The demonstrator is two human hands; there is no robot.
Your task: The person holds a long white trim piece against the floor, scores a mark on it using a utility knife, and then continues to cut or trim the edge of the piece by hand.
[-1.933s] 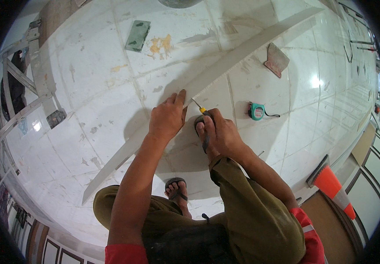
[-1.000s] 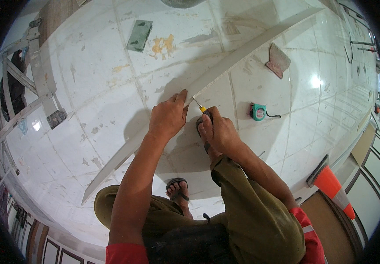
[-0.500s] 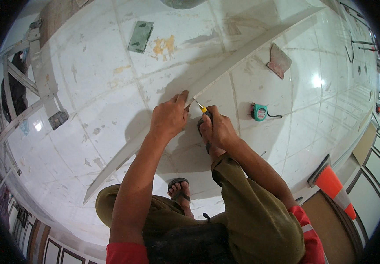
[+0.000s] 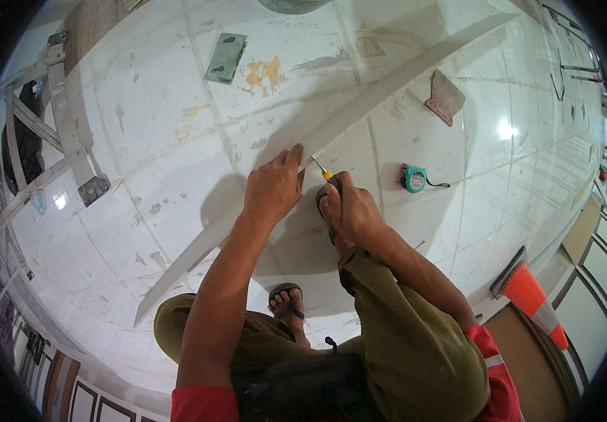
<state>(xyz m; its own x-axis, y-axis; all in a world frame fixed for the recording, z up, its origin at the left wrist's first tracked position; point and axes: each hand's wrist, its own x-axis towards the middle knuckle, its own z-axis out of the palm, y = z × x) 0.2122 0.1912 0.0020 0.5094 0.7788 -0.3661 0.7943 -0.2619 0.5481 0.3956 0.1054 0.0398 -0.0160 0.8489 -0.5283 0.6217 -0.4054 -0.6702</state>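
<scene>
A long, narrow off-white strip (image 4: pixel 377 95) runs diagonally from the lower left to the upper right, above the tiled floor. My left hand (image 4: pixel 275 184) is closed around it near its middle, with fingertips over the far side. Closed on the dark handle of a knife with a yellow collar (image 4: pixel 328 175), my right hand (image 4: pixel 354 211) is just right of the left one. The thin metal tip meets the strip's near edge, which looks rough and whitish there. My right palm hides most of the handle.
On the floor lie a green tape measure (image 4: pixel 414 179), a reddish flat piece (image 4: pixel 446 97) and a green rectangular block (image 4: pixel 226 58). An orange-and-white cone (image 4: pixel 530 292) lies at the right. Metal framing (image 4: pixel 57 141) stands left. My sandalled feet (image 4: pixel 287 304) are below the strip.
The strip has tilted slightly, showing more of its broad face. My right hand and the knife have shifted slightly right and nearer me, with the tip still at the edge.
</scene>
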